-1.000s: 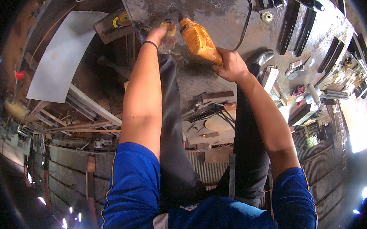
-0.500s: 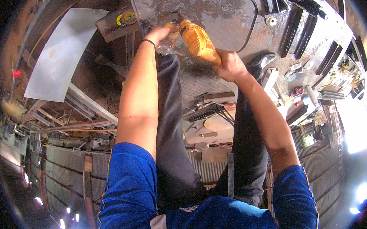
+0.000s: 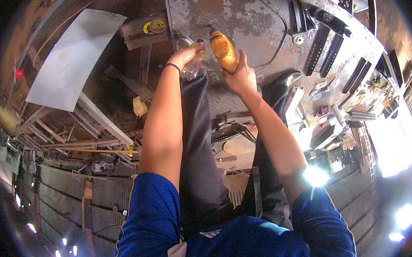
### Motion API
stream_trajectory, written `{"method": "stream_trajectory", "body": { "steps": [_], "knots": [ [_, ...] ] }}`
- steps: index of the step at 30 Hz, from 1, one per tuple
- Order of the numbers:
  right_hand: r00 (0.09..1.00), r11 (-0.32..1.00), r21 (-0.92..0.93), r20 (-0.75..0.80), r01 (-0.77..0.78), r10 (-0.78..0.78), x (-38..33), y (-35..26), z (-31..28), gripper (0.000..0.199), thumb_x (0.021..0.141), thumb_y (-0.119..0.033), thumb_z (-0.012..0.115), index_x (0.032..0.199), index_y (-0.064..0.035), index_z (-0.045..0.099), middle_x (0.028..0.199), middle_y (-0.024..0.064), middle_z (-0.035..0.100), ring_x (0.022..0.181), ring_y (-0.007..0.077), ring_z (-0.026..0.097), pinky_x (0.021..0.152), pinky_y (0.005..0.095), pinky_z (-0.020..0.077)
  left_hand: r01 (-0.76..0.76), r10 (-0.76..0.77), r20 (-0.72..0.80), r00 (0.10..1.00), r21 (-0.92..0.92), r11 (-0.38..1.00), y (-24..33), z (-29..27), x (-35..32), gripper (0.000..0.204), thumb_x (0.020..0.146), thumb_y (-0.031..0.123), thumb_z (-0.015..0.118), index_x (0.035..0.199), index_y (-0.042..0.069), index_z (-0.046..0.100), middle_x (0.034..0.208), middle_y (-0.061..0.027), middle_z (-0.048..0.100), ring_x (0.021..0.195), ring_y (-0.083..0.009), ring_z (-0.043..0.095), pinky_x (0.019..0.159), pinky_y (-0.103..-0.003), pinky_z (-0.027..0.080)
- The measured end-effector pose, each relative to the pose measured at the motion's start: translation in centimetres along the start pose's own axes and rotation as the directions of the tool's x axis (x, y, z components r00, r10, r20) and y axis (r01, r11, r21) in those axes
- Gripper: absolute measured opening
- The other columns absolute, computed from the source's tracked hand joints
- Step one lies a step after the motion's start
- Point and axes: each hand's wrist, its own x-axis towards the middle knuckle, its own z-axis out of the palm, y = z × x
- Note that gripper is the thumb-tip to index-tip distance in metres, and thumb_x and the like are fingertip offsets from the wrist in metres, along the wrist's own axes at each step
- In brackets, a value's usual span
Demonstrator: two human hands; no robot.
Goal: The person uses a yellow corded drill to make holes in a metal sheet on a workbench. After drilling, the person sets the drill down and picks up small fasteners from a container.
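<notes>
Your left hand (image 3: 185, 56) grasped a clear bottle (image 3: 190, 71) at 11 o'clock; your right hand (image 3: 241, 78) gripped a yellow bottle (image 3: 224, 52) by its lower end, just past 12, narrow end toward 11; steady wrists, a firm unsqueezed hold and slow tilting seemed wisest.

Stained metal surface (image 3: 242, 18), curved dark cable (image 3: 286, 30), perforated black strips (image 3: 316, 50)

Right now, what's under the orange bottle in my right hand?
Around the orange bottle, a stained metal surface shows below. The patch directly behind it is covered by the bottle and your right hand; whether anything lies there, I can't see.
</notes>
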Motion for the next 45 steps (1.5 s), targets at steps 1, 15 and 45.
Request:
{"method": "stream_trajectory", "body": {
  "steps": [1, 15, 45],
  "knots": [
    [1.000, 1.000, -0.005, 0.003, 0.029, -0.029, 0.2, 0.4, 0.4, 0.078, 0.079, -0.016, 0.067, 0.150, -0.0062, 0.035, 0.113, 0.0327, 0.067, 0.108, 0.0509, 0.064, 0.094, 0.0538, 0.0522, 0.018, -0.018, -0.007, 1.000, 0.002, 1.000, 0.6, 0.0, -0.7, 0.048, 0.093, 0.057, 0.068, 0.100, 0.009, 0.067, 0.079, -0.0068, 0.068, 0.060, -0.0200, 0.064, 0.057, -0.036, 0.055],
    [0.986, 0.984, 0.069, 0.004, 0.167, -0.167, -0.6, 5.5, 4.9, 0.088, 0.079, -0.007, 0.065, 0.156, -0.0051, 0.024, 0.104, 0.0332, 0.067, 0.093, 0.0521, 0.066, 0.085, 0.0570, 0.0532, -0.791, 0.963, -0.106, 0.249, 0.551, 0.265, 14.1, 8.5, 5.0, 0.057, 0.069, 0.006, 0.086, 0.118, 0.010, 0.058, 0.120, -0.0115, 0.071, 0.112, -0.0305, 0.069, 0.095, -0.040, 0.055],
    [0.980, 0.967, -0.159, 0.063, 0.199, -0.191, 1.3, -0.5, 3.0, 0.084, 0.087, -0.035, 0.069, 0.145, 0.0093, 0.028, 0.090, 0.0296, 0.071, 0.086, 0.0436, 0.072, 0.077, 0.0508, 0.0588, -0.182, 0.460, -0.624, 0.632, 0.458, 0.870, 4.6, 11.8, -8.0, 0.059, 0.075, 0.050, 0.083, 0.088, -0.007, 0.074, 0.091, -0.0271, 0.073, 0.089, -0.0434, 0.072, 0.082, -0.048, 0.057]
  ]
}}
